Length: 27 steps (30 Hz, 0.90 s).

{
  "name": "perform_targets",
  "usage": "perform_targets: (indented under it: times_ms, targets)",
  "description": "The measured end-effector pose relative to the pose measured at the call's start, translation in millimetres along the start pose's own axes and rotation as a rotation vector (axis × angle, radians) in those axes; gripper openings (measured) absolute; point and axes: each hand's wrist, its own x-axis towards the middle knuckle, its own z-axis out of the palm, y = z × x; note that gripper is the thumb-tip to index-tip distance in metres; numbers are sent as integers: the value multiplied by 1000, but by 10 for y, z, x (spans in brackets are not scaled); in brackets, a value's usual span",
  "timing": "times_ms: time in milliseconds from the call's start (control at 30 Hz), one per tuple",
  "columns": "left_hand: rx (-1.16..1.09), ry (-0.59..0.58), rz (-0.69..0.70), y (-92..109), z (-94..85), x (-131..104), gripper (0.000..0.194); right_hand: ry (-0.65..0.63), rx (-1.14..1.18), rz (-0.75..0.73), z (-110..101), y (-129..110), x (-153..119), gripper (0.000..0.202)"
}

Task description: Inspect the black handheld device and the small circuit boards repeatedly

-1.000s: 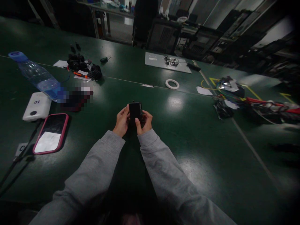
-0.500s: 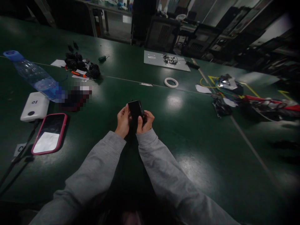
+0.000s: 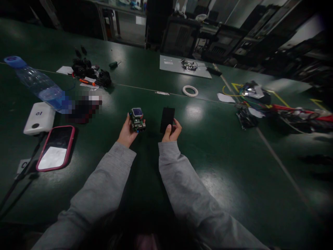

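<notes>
My left hand (image 3: 127, 133) grips a green circuit board (image 3: 137, 124) by its left side. A small screen (image 3: 137, 111) sits at the board's far end, and small parts line its near edge. In my right hand (image 3: 172, 132) is a flat black cover (image 3: 167, 118), thumb on its face and fingers behind its right edge. The board and the cover are apart, a short gap of green table between them. Both are held over the table in front of me.
To the left are a pink-rimmed phone (image 3: 56, 148), a white box (image 3: 39, 118) with a cable and a plastic bottle (image 3: 43, 85). A tape roll (image 3: 190, 91), a screwdriver (image 3: 113, 65) and a grey panel (image 3: 171, 66) lie farther back. Tangled wires (image 3: 252, 93) lie at right.
The black cover has come off the circuit board, which now shows. My left hand has moved left with the board, my right hand right with the cover.
</notes>
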Motion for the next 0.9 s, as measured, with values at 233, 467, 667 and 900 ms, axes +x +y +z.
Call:
perform_targets:
  times_ms: [233, 467, 667, 900]
  targets:
    - [66, -103, -57, 13, -15, -41, 35, -147, -353, -121, -52, -115, 33, 45]
    - [65, -143, -78, 41, -54, -6, 37, -244, -388, -26, -33, -131, -21, 60]
    - [58, -170, -116, 56, -66, -1, 39, -342, -325, -74, -2, -88, -24, 63]
    - [125, -137, -121, 40, -38, 0, 42, -384, -298, -86, 21, -42, -26, 60]
